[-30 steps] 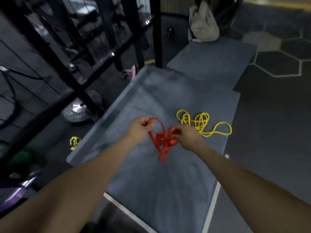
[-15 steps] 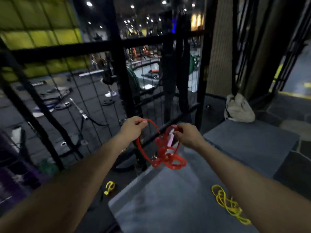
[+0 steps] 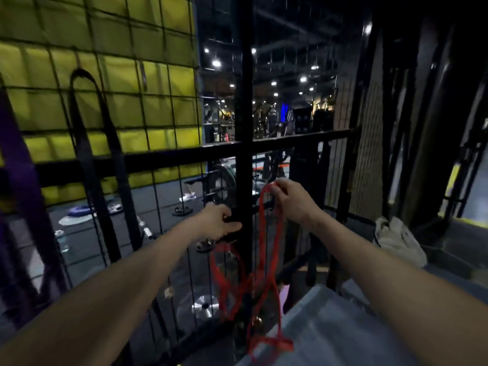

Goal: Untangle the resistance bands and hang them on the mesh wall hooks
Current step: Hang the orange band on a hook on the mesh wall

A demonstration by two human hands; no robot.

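My right hand (image 3: 293, 200) pinches the top of the red resistance band (image 3: 272, 262) and holds it up against the black mesh wall (image 3: 161, 112). The band hangs down in long tangled loops to a knot near the mat. Lower and to the left, my left hand (image 3: 220, 220) has its fingers curled beside the black post (image 3: 244, 101). A red loop hangs right under it and seems to be held by it. No hook shows clearly. The yellow band is out of view.
A black band (image 3: 89, 133) and a purple band (image 3: 18, 165) hang on the mesh at the left. A grey mat (image 3: 330, 328) lies at the lower right, with a white cloth (image 3: 398, 239) beyond it. Dark frame bars stand on the right.
The view has lifted from the mat to the mesh wall. My right hand has raised the red band, which now hangs longer and looser. The left hand has dropped lower.
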